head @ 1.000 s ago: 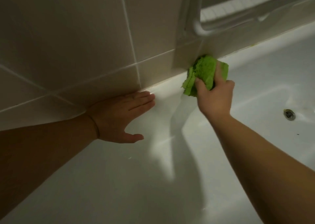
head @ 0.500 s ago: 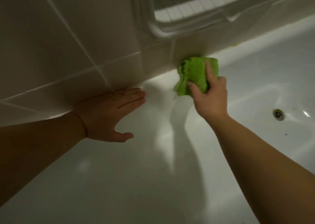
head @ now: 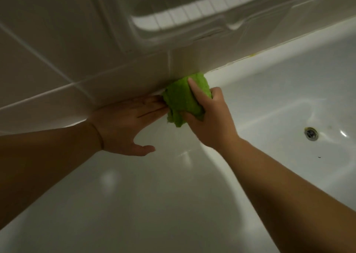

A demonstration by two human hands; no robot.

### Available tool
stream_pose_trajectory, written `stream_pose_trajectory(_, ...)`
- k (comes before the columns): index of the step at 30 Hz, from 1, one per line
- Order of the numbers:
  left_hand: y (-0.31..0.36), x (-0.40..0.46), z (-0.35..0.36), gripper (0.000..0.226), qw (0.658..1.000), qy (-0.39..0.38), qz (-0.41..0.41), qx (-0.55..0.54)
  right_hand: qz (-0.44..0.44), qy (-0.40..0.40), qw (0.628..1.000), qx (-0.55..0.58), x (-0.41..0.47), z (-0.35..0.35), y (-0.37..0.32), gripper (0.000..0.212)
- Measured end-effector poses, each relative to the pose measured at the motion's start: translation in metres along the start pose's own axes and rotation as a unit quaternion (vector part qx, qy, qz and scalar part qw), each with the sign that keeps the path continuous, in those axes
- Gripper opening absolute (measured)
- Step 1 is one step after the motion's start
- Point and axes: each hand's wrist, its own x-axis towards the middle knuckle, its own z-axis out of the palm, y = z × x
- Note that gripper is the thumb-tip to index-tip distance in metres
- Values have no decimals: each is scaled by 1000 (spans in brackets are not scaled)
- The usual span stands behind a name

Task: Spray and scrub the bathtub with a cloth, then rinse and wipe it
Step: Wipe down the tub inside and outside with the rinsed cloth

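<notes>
One right hand point(head: 208, 118) grips one green cloth point(head: 185, 100) at the bathtub's point(head: 269, 91) far rim; one left hand point(head: 125, 125) rests flat beside it, fingers straight.

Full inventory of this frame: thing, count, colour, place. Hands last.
cloth: 1, green, bunched on the tub ledge at the wall joint
tub: 1, white, fills lower frame
drain: 1, metal, tub floor at right
tiles: several, beige, wall above the ledge
shelf: 1, pale, on the wall at top; blurred
left hand: 1, flat on the ledge, fingertips at the cloth
right hand: 1, grips the cloth
</notes>
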Motion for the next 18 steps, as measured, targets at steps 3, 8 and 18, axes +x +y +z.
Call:
stream_pose_trajectory(3,2,11,5,102,1000,-4,-4,-6,10,-21,999,-36,13,-38,29,85)
stream_pose_trajectory(8,6,26,8,104,1000,-7,-8,-6,135,74,988,-3,34,-82,65,81)
stream_pose_trajectory(18,12,58,14,104,1000,-9,-16,12,2,33,999,-38,20,-43,56,80)
